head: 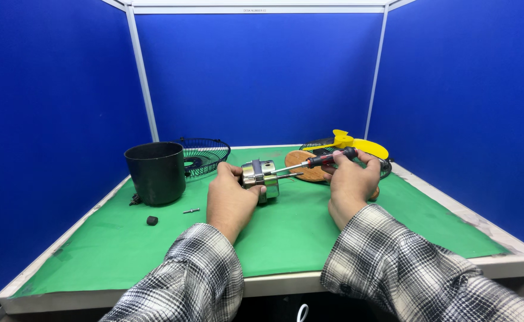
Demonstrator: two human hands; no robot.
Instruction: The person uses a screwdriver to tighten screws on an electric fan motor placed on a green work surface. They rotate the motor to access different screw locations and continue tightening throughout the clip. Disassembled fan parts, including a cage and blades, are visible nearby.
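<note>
Left hand [229,200] fingers around metal motor [261,177] — right hand [350,179] gripping screwdriver [324,160].

A single small label [255,10] shows, at the top centre of the frame. It is a narrow strip with tiny dark print, stuck on the pale horizontal rail [333,8] that caps the blue back partition [256,77]. The print is too small to make out. No packages, signs or screens appear anywhere else in the frame.
</note>
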